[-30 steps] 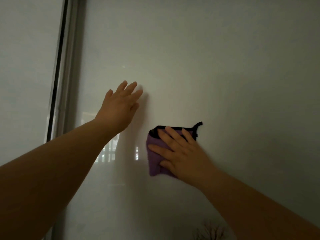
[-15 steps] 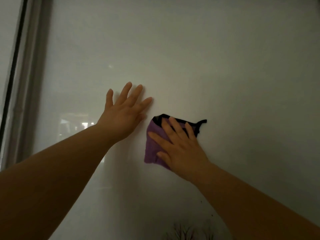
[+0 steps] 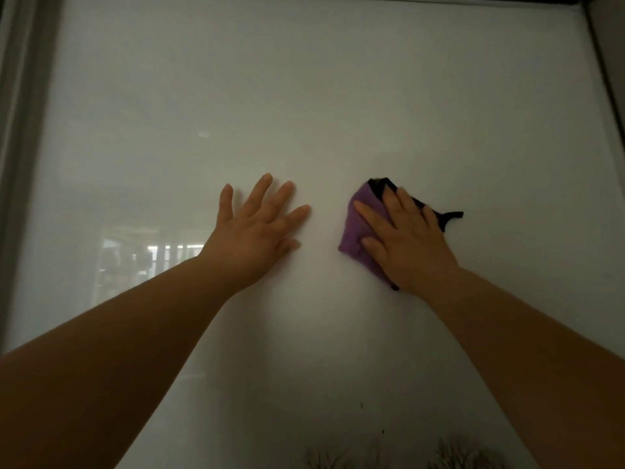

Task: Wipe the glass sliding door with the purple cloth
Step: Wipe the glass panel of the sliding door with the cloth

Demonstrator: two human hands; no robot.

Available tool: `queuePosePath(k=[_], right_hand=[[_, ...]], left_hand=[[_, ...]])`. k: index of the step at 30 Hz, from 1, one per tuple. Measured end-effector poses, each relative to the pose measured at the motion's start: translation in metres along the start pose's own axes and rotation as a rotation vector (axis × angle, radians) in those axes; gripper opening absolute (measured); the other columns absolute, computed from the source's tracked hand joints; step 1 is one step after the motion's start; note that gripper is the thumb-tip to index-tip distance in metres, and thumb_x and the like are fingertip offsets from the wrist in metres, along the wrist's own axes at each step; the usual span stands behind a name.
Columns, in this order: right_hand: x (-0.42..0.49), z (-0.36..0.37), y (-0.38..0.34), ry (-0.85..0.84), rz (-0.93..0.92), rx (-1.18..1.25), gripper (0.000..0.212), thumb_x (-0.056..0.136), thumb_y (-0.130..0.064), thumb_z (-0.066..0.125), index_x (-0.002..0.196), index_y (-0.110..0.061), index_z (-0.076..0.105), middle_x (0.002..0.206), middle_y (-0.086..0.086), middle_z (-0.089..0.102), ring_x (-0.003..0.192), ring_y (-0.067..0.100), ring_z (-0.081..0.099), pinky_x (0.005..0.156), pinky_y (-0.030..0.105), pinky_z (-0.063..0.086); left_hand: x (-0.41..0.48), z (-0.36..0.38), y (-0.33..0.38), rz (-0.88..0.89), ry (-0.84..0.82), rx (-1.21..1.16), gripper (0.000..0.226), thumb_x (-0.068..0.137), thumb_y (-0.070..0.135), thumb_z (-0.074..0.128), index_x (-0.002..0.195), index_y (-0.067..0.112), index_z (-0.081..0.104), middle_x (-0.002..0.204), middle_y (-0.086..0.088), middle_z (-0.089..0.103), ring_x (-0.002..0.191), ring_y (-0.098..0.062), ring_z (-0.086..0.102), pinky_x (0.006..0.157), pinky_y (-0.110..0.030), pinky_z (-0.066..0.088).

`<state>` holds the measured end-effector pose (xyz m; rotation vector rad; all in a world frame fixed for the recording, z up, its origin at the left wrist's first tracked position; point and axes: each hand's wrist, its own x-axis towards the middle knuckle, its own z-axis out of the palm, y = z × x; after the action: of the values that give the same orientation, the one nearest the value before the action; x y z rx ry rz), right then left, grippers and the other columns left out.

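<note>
The frosted glass sliding door fills almost the whole head view. My right hand lies flat on the purple cloth and presses it against the glass right of centre. The cloth has a black edge and a black loop sticking out to the right. Most of the cloth is hidden under my palm. My left hand rests flat on the bare glass just left of the cloth, fingers spread, holding nothing.
The door frame runs down the left edge, and another frame edge slants down the right. A dim reflection of a lit room shows in the glass at left. Dark branch-like marks sit at the bottom.
My right hand has slid the cloth to the right across the glass, away from my left hand. The view has shifted right, so the right frame edge now shows.
</note>
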<state>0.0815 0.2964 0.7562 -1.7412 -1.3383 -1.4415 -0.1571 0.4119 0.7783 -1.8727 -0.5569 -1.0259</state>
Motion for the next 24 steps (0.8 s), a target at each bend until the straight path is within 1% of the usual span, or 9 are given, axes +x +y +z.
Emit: queuePosePath(k=[3,5,8,11,15,17,19,20,24], right_hand=[[0.002,0.001,-0.017,-0.002,0.077,0.028,0.062,0.087,-0.057,0.011,0.146,-0.041,0.004,0.158,0.006,-0.002,0.144,0.026,-0.005,0.112,0.052,0.001],[-0.007,0.007,-0.026,0.013,0.062,0.027,0.062,0.088,-0.056,0.011,0.147,-0.037,0.004,0.158,0.009,0.001,0.144,0.028,-0.003,0.112,0.053,0.001],[-0.032,0.015,-0.028,0.036,-0.020,0.023,0.060,0.092,-0.053,0.020,0.148,-0.033,0.015,0.157,0.012,0.013,0.143,0.031,0.007,0.111,0.056,0.007],[-0.067,0.024,-0.013,-0.023,-0.132,-0.005,0.057,0.095,-0.051,0.022,0.148,-0.035,0.008,0.157,0.009,0.011,0.144,0.029,0.002,0.112,0.056,0.008],[-0.104,0.026,0.029,-0.077,-0.203,-0.043,0.055,0.095,-0.054,0.022,0.147,-0.040,0.011,0.157,0.006,0.012,0.144,0.026,0.005,0.112,0.052,0.007],[-0.106,0.024,0.051,-0.089,-0.161,-0.055,0.054,0.093,-0.055,0.021,0.146,-0.042,0.013,0.157,0.005,0.013,0.144,0.025,0.007,0.111,0.053,0.012],[-0.099,0.019,0.069,-0.075,-0.056,-0.045,0.056,0.091,-0.056,0.022,0.145,-0.042,0.016,0.156,0.007,0.018,0.143,0.025,0.011,0.109,0.054,0.018],[-0.093,0.016,0.075,-0.062,0.005,-0.032,0.057,0.090,-0.057,0.021,0.145,-0.041,0.017,0.156,0.008,0.018,0.143,0.025,0.010,0.108,0.053,0.018],[-0.062,0.010,0.073,-0.070,0.259,0.034,0.064,0.086,-0.060,0.008,0.146,-0.040,0.000,0.158,0.008,-0.003,0.144,0.025,-0.007,0.112,0.051,0.002]], left_hand=[[0.010,-0.001,0.013,0.000,0.031,-0.027,0.058,0.088,0.056,0.009,0.143,0.037,0.014,0.156,-0.001,0.007,0.142,-0.025,-0.007,0.106,-0.060,-0.003],[0.018,-0.002,0.023,-0.006,0.051,-0.049,0.059,0.088,0.054,0.006,0.143,0.037,0.012,0.156,-0.001,0.005,0.142,-0.024,-0.008,0.107,-0.059,-0.004],[0.027,-0.001,0.038,0.027,0.068,-0.070,0.057,0.089,0.052,0.005,0.144,0.037,0.011,0.156,-0.001,0.005,0.142,-0.024,-0.008,0.107,-0.060,-0.004],[0.032,0.004,0.052,0.074,0.076,-0.075,0.055,0.090,0.050,0.009,0.143,0.036,0.014,0.156,-0.003,0.008,0.142,-0.026,-0.005,0.107,-0.062,-0.001],[0.037,0.006,0.066,0.128,0.096,-0.068,0.053,0.091,0.046,0.020,0.141,0.032,0.026,0.154,-0.007,0.019,0.141,-0.031,0.006,0.104,-0.067,0.008],[0.038,0.007,0.071,0.145,0.086,-0.051,0.052,0.091,0.045,0.023,0.141,0.033,0.028,0.153,-0.007,0.020,0.141,-0.031,0.008,0.104,-0.067,0.009],[0.038,0.010,0.072,0.151,0.077,-0.043,0.051,0.091,0.044,0.024,0.140,0.034,0.027,0.153,-0.005,0.020,0.141,-0.029,0.007,0.104,-0.066,0.008],[0.037,0.011,0.071,0.153,0.076,-0.044,0.051,0.090,0.044,0.025,0.140,0.034,0.028,0.153,-0.005,0.021,0.141,-0.030,0.008,0.103,-0.066,0.008],[0.038,0.012,0.070,0.153,0.053,-0.039,0.051,0.090,0.043,0.024,0.140,0.034,0.028,0.153,-0.004,0.021,0.141,-0.029,0.008,0.104,-0.066,0.008]])
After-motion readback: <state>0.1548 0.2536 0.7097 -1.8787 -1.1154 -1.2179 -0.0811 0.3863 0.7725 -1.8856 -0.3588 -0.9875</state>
